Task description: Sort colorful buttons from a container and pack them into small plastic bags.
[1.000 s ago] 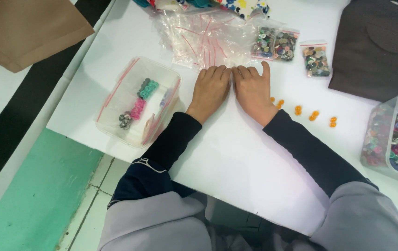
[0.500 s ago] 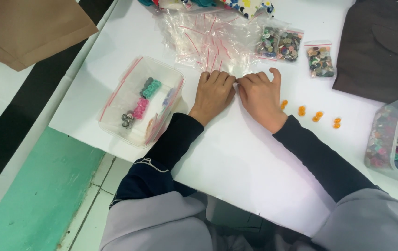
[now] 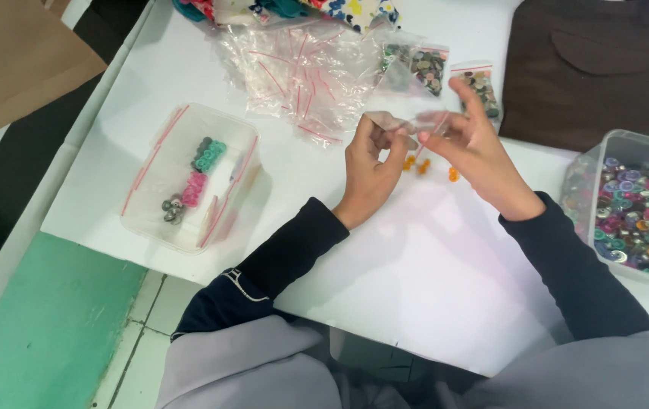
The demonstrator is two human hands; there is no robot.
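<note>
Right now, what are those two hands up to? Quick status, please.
Left hand and right hand raised, pinching a small clear bag between them. Orange beads loose on the white table below. Nothing blocking.

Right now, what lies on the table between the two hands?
In the head view, small orange buttons lie on the white table between left hand and right hand.

Both hands raised at frame centre. Left hand (image 3: 370,163) fingers curled, pinching. Right hand (image 3: 476,148) fingers spread, thumb and forefinger pinched. Dark sleeves reach both wrists.
</note>
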